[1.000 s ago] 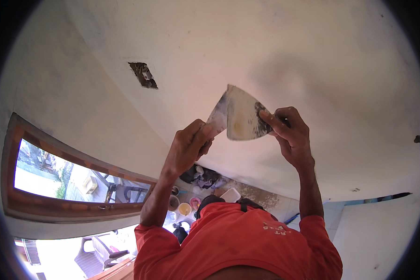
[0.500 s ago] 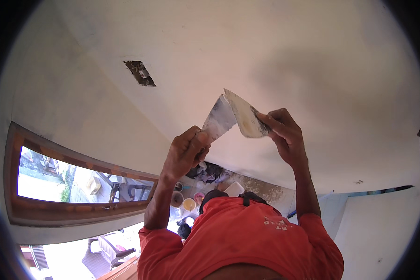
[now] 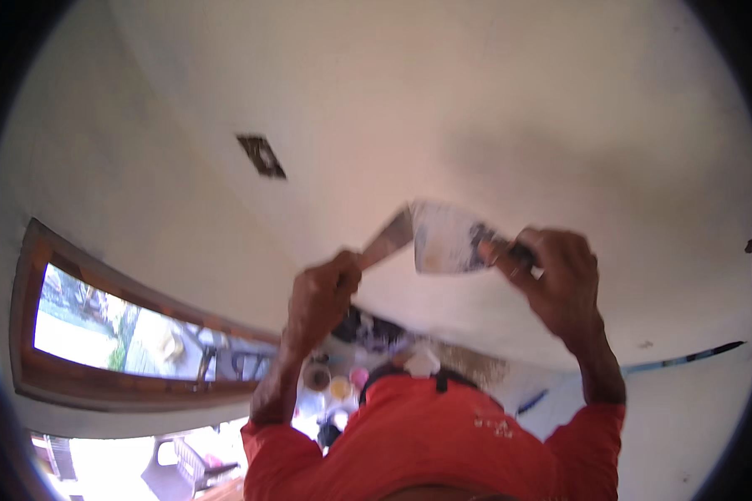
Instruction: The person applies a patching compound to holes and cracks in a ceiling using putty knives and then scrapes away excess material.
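Observation:
My left hand (image 3: 319, 296) is closed around a flat metal scraper (image 3: 389, 237), whose narrow-looking blade slants up and to the right. In my right hand (image 3: 566, 280) is a putty knife (image 3: 444, 244) with a wide blade and a dark handle. Whitish and dark smears cover the putty knife's face. The two blades meet, or nearly meet, near their upper corners; blur hides whether they touch. Both tools are held up in front of the pale wall (image 3: 376, 100), and the scraper's grip end is hidden in my left fingers.
A rectangular dark recess (image 3: 261, 156) for an electrical box opens in the wall at upper left. To the left is a wood-framed window (image 3: 142, 388). Several containers, among them a yellowish bucket (image 3: 340, 387), stand below by my body. A plastic chair (image 3: 184, 469) shows at lower left.
Both hands have come lower, and the right one has shifted right. The putty knife has turned, showing more of its handle. The scraper now appears narrower, and the whole view has shifted slightly.

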Available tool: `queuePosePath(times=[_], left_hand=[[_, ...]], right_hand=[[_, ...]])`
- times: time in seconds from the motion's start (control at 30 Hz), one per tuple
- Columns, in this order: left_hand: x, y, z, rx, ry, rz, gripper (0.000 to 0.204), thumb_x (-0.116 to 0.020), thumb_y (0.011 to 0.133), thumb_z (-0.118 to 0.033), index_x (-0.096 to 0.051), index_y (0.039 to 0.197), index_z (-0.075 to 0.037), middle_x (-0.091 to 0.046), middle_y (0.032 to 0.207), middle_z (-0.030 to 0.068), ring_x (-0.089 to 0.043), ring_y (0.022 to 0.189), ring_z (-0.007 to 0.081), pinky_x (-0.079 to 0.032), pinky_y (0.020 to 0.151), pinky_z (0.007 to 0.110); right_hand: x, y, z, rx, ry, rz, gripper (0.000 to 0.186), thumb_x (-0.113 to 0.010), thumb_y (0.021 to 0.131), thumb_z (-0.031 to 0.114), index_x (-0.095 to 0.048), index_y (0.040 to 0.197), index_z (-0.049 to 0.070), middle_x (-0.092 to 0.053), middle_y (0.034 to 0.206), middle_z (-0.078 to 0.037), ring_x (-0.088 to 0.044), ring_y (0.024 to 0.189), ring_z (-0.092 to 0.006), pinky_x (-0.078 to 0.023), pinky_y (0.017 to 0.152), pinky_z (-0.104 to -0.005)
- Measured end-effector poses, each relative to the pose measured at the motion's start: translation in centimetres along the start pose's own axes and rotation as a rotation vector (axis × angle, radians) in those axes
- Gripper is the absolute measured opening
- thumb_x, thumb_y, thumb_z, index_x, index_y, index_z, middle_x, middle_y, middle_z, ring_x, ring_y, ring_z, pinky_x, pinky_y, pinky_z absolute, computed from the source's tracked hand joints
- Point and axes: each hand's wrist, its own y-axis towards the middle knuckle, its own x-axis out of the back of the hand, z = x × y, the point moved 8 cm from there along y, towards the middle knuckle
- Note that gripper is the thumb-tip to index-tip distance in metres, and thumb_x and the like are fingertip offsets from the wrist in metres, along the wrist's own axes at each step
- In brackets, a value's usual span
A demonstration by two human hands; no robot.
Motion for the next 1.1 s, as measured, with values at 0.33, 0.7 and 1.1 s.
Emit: queuePosePath(times=[0.33, 0.7, 1.1], left_hand=[[2.5, -1.1, -0.8, 0.011, -0.048, -0.148, 0.015, -0.053, 0.095, -0.004, -0.061, 0.083, 0.000, -0.061, 0.062, 0.0052, -0.057, 0.056, 0.0112, -0.047, 0.053, 0.030], [-10.1, -4.4, 7.1, 0.320, -0.457, 0.183, 0.016, -0.055, 0.097, -0.014, -0.063, 0.096, 0.000, -0.063, 0.066, 0.0054, -0.056, 0.055, 0.0129, -0.047, 0.055, 0.030], [-14.6, -3.8, 7.6, 0.334, -0.587, 0.305, 0.032, -0.054, 0.099, -0.024, -0.058, 0.079, 0.000, -0.059, 0.063, 0.0024, -0.050, 0.054, 0.0087, -0.043, 0.051, 0.027]], right_hand=[[9.0, 6.3, -3.4, 0.018, -0.439, -0.066, 0.050, -0.069, 0.081, 0.009, -0.062, 0.130, 0.018, -0.052, 0.094, -0.007, -0.053, 0.084, -0.0226, -0.041, 0.064, -0.0359], [12.3, 20.6, -4.1, -0.029, -0.522, -0.208, 0.067, -0.070, 0.085, 0.008, -0.048, 0.147, 0.022, -0.051, 0.078, -0.007, -0.054, 0.062, -0.0193, -0.046, 0.055, -0.0347], [7.0, 30.4, -7.4, -0.073, -0.729, -0.142, 0.052, -0.061, 0.093, 0.020, -0.051, 0.143, 0.010, -0.065, 0.076, -0.012, -0.064, 0.063, -0.0270, -0.051, 0.059, -0.0384]])
